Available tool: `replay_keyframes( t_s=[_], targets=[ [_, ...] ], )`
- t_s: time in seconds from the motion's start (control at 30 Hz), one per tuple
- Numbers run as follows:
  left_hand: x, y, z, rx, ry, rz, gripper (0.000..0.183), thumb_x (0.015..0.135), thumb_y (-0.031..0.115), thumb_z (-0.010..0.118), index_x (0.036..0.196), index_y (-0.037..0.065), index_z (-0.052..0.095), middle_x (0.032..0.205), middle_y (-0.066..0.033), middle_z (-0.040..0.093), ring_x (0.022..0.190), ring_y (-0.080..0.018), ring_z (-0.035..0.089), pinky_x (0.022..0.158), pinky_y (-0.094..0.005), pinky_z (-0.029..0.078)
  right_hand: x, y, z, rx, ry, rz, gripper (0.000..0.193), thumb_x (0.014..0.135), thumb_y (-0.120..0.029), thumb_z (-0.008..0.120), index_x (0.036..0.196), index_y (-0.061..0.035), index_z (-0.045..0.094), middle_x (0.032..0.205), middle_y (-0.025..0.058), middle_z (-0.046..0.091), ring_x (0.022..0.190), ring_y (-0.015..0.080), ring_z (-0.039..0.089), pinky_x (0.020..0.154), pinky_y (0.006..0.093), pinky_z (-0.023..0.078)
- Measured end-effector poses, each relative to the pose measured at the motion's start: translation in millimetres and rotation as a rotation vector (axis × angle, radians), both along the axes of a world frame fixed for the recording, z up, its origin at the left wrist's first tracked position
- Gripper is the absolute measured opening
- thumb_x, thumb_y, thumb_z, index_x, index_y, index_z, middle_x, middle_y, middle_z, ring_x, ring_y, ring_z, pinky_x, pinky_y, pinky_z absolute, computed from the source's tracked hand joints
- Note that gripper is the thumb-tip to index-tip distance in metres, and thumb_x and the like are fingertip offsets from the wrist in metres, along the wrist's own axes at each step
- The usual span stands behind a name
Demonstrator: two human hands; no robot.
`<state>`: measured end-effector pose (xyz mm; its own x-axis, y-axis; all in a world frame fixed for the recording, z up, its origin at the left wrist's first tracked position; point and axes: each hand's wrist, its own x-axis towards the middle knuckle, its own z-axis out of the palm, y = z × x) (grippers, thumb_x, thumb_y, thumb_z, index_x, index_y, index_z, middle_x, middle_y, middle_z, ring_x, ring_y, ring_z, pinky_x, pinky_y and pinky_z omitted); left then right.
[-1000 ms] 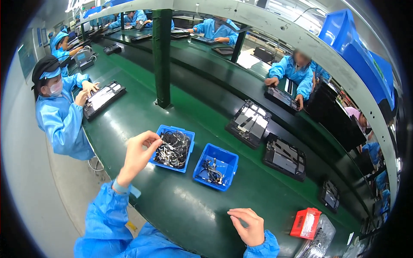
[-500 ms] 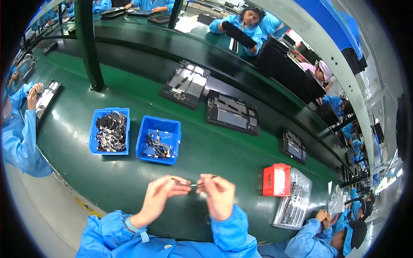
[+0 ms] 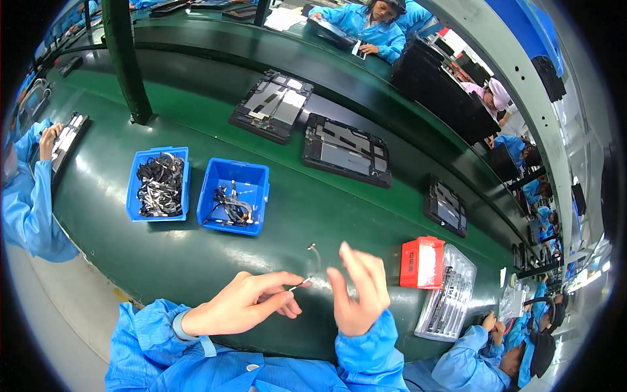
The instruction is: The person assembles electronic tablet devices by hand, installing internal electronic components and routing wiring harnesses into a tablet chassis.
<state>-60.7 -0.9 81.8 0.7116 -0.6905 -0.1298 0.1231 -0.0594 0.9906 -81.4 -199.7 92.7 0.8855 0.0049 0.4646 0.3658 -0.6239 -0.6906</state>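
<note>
My left hand (image 3: pixel 251 302) pinches one end of a short thin cable (image 3: pixel 317 261) between thumb and fingers. The cable is grey and curves upward, with a small connector at its free end. To its right, my right hand (image 3: pixel 360 287) is apart from the cable, fingers spread and nothing in them. Beyond my hands stands a blue bin (image 3: pixel 208 215) with a few loose cables (image 3: pixel 232 208) in it. Left of that, a second blue bin (image 3: pixel 135 208) is heaped with dark and silver cables (image 3: pixel 160 186).
A red box (image 3: pixel 422 262) and a clear plastic tray (image 3: pixel 448 294) of dark strips lie at right. Flat device assemblies (image 3: pixel 347 151) rest along the far lane. A green post (image 3: pixel 124 65) rises at the back left. Co-workers sit at left (image 3: pixel 29 196) and right (image 3: pixel 473 362).
My right hand has let go of the cable, opened and moved right. My left hand keeps its end and has moved slightly right and down. The view has shifted a little.
</note>
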Motion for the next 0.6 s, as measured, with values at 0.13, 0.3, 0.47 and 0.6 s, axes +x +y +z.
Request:
replay_keyframes(
  t_s=[0.13,0.3,0.47,0.6],
  targets=[
    [-2.7,-7.2,2.2,-0.064,-0.117,0.046,0.031,0.097,0.004,0.048,0.128,0.001,0.051,0.092,-0.0153,0.071,0.088,-0.0234,0.071,0.079,-0.033,0.057,-17.3,1.8,1.8,-0.21,-0.196,0.09,0.036,0.066,-0.004,0.081,0.101,-0.0027,0.072,0.098,0.0106,0.066,0.086,0.0258,0.063,0.075,0.0337,0.053],
    [-2.0,-12.1,-1.4,-0.077,-0.293,-0.009,0.033,0.096,0.003,0.048,0.129,0.0,0.05,0.093,-0.0151,0.071,0.089,-0.0249,0.071,0.081,-0.0342,0.057,-16.9,-14.4,-5.0,0.03,-0.028,0.172,0.029,0.071,0.001,0.077,0.099,-0.0016,0.073,0.098,0.0106,0.066,0.088,0.0247,0.063,0.075,0.0322,0.053],
    [-2.7,-14.1,-0.1,-0.058,-0.173,-0.006,0.031,0.096,0.005,0.052,0.127,0.0,0.052,0.094,-0.0139,0.072,0.09,-0.0245,0.071,0.079,-0.0327,0.056,-24.4,-15.9,-0.5,0.418,0.098,0.095,0.021,0.074,0.007,0.072,0.092,-0.0023,0.074,0.095,0.0101,0.068,0.084,0.0234,0.064,0.075,0.0312,0.052],
    [-4.9,-16.5,1.9,-0.047,-0.19,0.024,0.032,0.095,0.005,0.053,0.127,0.0,0.052,0.095,-0.0134,0.072,0.091,-0.0245,0.071,0.079,-0.0321,0.056,-24.5,-11.4,0.9,0.134,-0.035,0.086,0.023,0.072,0.004,0.075,0.095,0.0002,0.073,0.097,0.0119,0.068,0.088,0.0262,0.066,0.078,0.0338,0.054]
  ],
)
